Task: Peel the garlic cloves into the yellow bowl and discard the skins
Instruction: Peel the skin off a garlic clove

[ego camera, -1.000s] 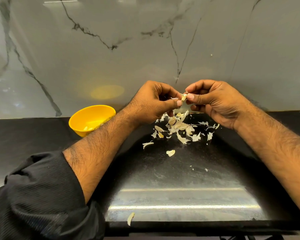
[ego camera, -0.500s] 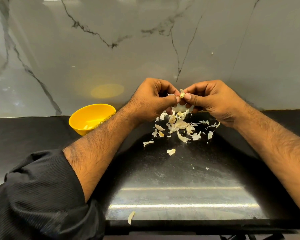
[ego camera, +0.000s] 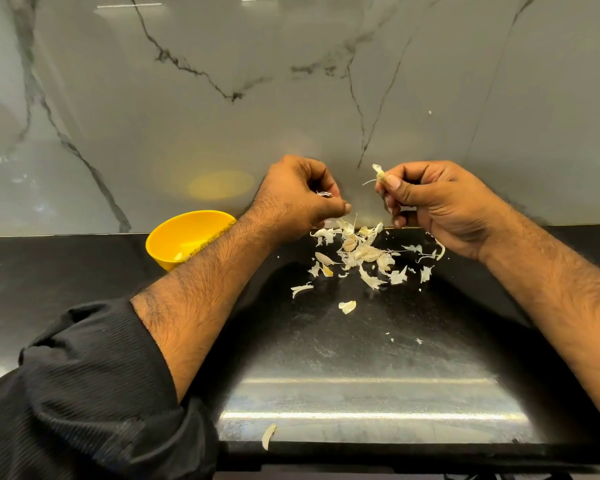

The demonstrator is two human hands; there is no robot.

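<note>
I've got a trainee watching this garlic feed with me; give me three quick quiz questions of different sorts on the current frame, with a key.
1. True or false: the yellow bowl stands to the left of the left hand.
2. Multiple choice: where does the pile of garlic skins lie? A) in the bowl B) on the black counter below the two hands C) on the black sleeve
3. Fill in: the right hand pinches a strip of ___ between thumb and fingers.

Key: 1 true; 2 B; 3 garlic skin. The hands are apart; the left hand's fingers are curled round a wisp of skin.
</note>
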